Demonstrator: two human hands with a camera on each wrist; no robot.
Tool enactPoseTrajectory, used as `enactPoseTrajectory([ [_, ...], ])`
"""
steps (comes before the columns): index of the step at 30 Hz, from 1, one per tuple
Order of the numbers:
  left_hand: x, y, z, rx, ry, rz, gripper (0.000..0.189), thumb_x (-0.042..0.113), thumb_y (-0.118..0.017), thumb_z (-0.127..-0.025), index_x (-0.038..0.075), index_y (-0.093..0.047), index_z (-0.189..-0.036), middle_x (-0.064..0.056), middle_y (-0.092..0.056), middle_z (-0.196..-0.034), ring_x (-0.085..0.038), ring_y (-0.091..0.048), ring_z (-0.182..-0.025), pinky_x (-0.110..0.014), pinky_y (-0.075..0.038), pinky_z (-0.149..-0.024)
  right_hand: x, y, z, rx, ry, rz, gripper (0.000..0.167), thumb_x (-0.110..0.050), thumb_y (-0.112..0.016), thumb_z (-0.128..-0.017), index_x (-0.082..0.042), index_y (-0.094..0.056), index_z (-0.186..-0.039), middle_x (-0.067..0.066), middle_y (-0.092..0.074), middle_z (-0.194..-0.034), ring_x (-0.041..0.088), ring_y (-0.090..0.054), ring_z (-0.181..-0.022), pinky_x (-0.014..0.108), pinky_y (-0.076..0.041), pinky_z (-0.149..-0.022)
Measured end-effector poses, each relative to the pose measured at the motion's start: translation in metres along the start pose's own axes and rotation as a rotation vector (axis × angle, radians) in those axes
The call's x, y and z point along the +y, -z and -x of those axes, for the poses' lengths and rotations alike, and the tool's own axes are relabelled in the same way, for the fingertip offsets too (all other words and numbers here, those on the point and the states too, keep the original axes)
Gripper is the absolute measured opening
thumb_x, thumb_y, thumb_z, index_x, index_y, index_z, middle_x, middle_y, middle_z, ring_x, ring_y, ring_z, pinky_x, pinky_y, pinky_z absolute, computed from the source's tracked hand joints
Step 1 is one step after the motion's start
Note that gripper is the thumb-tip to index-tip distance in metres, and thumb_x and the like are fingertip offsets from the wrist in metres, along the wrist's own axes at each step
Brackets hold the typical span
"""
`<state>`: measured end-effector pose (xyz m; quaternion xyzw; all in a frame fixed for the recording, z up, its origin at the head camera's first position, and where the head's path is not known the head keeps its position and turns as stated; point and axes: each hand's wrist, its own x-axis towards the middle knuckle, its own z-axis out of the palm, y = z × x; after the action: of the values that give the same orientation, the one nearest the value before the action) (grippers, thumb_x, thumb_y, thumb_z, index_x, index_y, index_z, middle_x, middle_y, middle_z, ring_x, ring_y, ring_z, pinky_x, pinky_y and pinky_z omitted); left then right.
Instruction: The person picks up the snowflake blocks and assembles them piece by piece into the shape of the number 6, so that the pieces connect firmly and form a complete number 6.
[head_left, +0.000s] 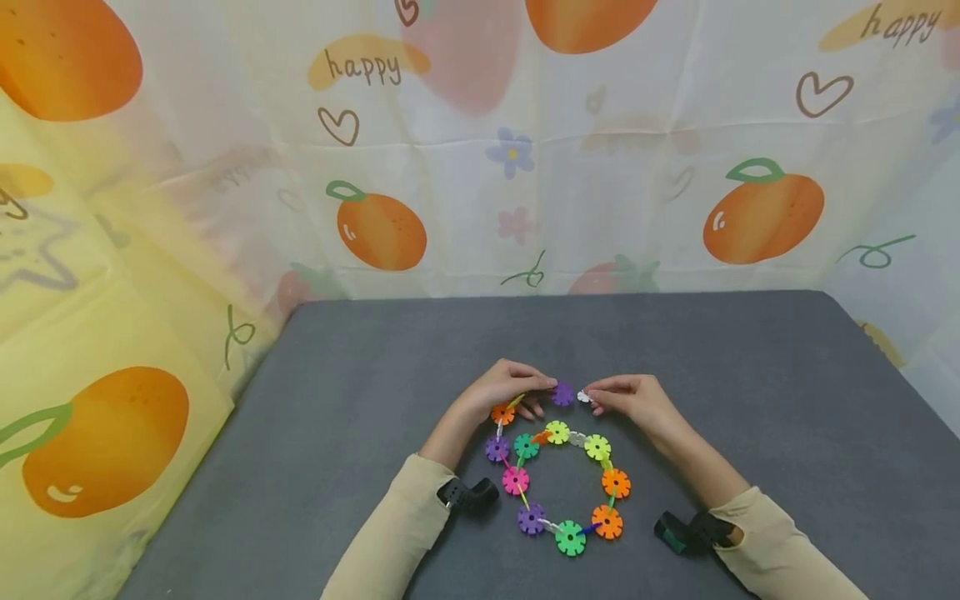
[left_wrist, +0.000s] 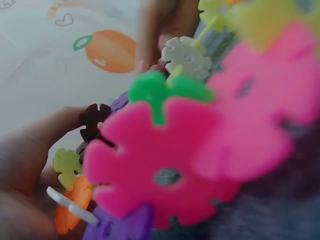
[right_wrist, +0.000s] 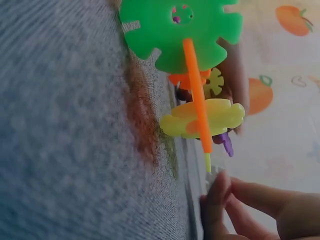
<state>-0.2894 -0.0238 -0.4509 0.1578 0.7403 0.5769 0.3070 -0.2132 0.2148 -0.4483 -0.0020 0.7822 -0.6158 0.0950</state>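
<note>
Near the far part of the chain, my left hand (head_left: 513,385) pinches a purple notched disc (head_left: 562,393) at the chain's end. A small white notched disc (head_left: 583,397) is held between the right hand's (head_left: 630,400) thumb and fingers, just right of the purple one, with a narrow gap between them. From the left hand, linked notched discs run down past an orange disc (head_left: 503,413) into a ring on the table, including a pink disc (head_left: 515,480) and a green disc (head_left: 571,538). In the right wrist view, fingertips partly cover the white disc (right_wrist: 214,175).
The ring of discs lies on the grey table (head_left: 360,433) between both forearms. Black wrist cameras, left (head_left: 471,495) and right (head_left: 686,533), sit close to the tabletop. A fruit-printed cloth (head_left: 450,167) hangs behind the table's far edge.
</note>
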Motion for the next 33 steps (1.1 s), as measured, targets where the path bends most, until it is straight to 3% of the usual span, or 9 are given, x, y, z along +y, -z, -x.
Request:
enactPoseTrajectory([
  [8, 0.001, 0.007, -0.001, -0.109, 0.005, -0.031, 0.026, 0.024, -0.066, -0.094, 0.005, -0.074, -0.109, -0.005, -0.07, -0.081, -0.011, -0.065, -0.055, -0.024, -0.057, -0.053, 0.004, -0.004, -0.001, -0.098, -0.004, 0.0, 0.039, -0.011, -0.065, -0.093, 0.008, -0.06, -0.126, 0.02, -0.071, -0.106, 0.013, -0.07, -0.078, 0.03, -0.061, -0.075],
  [13, -0.001, 0.009, -0.002, -0.12, 0.0, -0.01, 0.026, 0.019, -0.062, -0.096, 0.001, -0.072, -0.112, -0.005, -0.07, -0.078, -0.009, -0.061, -0.05, -0.022, -0.055, -0.05, -0.002, 0.002, 0.0, -0.236, -0.007, 0.116, 0.04, -0.013, -0.067, -0.091, 0.011, -0.061, -0.123, 0.015, -0.074, -0.097, 0.013, -0.07, -0.077, 0.032, -0.061, -0.075],
  [16, -0.002, 0.007, -0.003, -0.104, 0.002, 0.013, 0.026, 0.019, -0.061, -0.097, 0.0, -0.071, -0.112, -0.005, -0.071, -0.077, -0.009, -0.064, -0.052, -0.023, -0.056, -0.052, -0.005, 0.006, 0.0, -0.306, -0.014, 0.129, 0.037, -0.012, -0.069, -0.09, 0.011, -0.062, -0.117, 0.015, -0.073, -0.093, 0.015, -0.07, -0.076, 0.034, -0.061, -0.072],
  [18, -0.001, 0.006, -0.004, -0.085, 0.011, 0.034, 0.026, 0.019, -0.062, -0.096, 0.0, -0.072, -0.112, -0.006, -0.071, -0.077, -0.01, -0.065, -0.054, -0.024, -0.058, -0.054, -0.005, 0.006, 0.001, -0.276, -0.002, 0.105, 0.032, -0.012, -0.069, -0.09, 0.011, -0.063, -0.112, 0.015, -0.073, -0.09, 0.016, -0.07, -0.075, 0.035, -0.062, -0.071],
  [24, -0.001, 0.002, -0.007, -0.025, 0.041, 0.078, 0.028, 0.022, -0.063, -0.095, 0.0, -0.071, -0.11, -0.005, -0.072, -0.075, -0.011, -0.068, -0.059, -0.026, -0.06, -0.06, -0.003, -0.006, 0.001, -0.035, 0.105, 0.015, 0.024, -0.011, -0.07, -0.089, 0.009, -0.064, -0.1, 0.019, -0.073, -0.087, 0.021, -0.073, -0.074, 0.035, -0.062, -0.073],
  [33, -0.001, 0.001, -0.007, 0.005, 0.063, 0.108, 0.028, 0.023, -0.063, -0.095, 0.001, -0.071, -0.109, -0.006, -0.071, -0.078, -0.011, -0.068, -0.062, -0.025, -0.06, -0.062, -0.002, -0.016, 0.0, -0.017, 0.152, -0.01, 0.019, -0.008, -0.07, -0.089, 0.009, -0.064, -0.095, 0.023, -0.072, -0.09, 0.024, -0.074, -0.076, 0.037, -0.062, -0.074],
])
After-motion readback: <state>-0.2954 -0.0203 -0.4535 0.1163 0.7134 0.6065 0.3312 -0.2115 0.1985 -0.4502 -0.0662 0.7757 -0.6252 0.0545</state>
